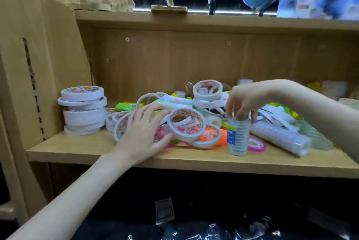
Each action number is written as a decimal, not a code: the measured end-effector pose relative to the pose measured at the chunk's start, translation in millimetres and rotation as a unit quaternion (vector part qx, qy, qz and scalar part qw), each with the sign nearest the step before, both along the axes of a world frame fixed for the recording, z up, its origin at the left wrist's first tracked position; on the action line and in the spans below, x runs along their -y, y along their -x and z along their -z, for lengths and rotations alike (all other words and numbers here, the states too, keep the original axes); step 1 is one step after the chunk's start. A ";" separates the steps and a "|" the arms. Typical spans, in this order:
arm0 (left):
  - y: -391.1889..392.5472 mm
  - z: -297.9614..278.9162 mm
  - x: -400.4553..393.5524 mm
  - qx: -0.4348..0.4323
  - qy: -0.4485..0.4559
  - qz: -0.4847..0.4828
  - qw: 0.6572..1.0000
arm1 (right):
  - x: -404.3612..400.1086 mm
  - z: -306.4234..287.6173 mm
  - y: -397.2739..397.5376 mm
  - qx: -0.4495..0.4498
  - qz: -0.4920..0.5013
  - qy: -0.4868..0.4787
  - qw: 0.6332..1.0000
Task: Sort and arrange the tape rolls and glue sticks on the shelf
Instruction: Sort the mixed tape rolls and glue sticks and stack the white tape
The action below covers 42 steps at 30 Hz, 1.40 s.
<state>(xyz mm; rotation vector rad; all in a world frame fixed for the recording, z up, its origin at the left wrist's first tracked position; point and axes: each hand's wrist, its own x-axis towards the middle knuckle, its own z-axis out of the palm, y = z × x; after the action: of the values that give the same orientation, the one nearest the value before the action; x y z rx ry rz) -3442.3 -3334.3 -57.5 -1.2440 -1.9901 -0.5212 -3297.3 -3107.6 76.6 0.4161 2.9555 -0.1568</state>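
While your left hand (144, 132) lies spread, fingers apart, over the loose tape rolls at the front of the wooden shelf (81, 150), your right hand (245, 101) comes down from above with its fingertips (241, 116) pinched around the top of an upright clear stack (238, 137) with a blue label. What that stack holds is too blurred to tell. It stands on the shelf board just right of the heap, near the front edge.

Take the neat tape stack (83, 110) at the shelf's left wall as your marker. Your left hand sits to its right, near but apart from it. Your thumb and fingers touch a tilted white tape roll (186, 124), which leans on an orange-centred roll (208, 135); your palm covers more rolls underneath. I cannot tell whether you actually grip the tilted roll or only rest against it.

Farther right of the marker stack, behind your fingers, the heap (196, 107) rises: white rolls, a green tube (127, 106) lying flat, and another roll (207, 89) perched highest toward the back panel. Beyond your right hand, well away from the marker, a clear sleeve of white discs (281, 139) lies on its side, with a pink ring (256, 144) flat between it and the upright stack.
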 end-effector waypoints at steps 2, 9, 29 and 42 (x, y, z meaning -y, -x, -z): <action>3.6 2.4 3.1 0.017 0.006 -0.022 1.000 | 0.2 6.2 -2.6 -0.035 0.009 -0.011 0.999; 6.7 8.0 29.1 0.056 -0.014 -0.014 0.998 | 29.3 -8.4 -16.8 -0.151 -0.084 -0.153 0.973; 20.7 -27.4 77.6 -0.022 -0.079 -0.032 0.996 | 64.9 60.0 13.4 -0.029 -0.199 -0.281 0.938; 87.3 -79.9 120.0 0.093 0.004 -0.226 0.970 | 76.3 -56.2 72.3 -0.317 -0.194 -0.166 0.913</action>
<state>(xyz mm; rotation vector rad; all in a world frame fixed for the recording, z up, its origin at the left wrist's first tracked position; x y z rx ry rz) -3529.6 -3454.3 22.4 -0.7242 -2.3437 -0.4111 -3369.6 -3183.9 132.7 -0.2593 3.6346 0.3299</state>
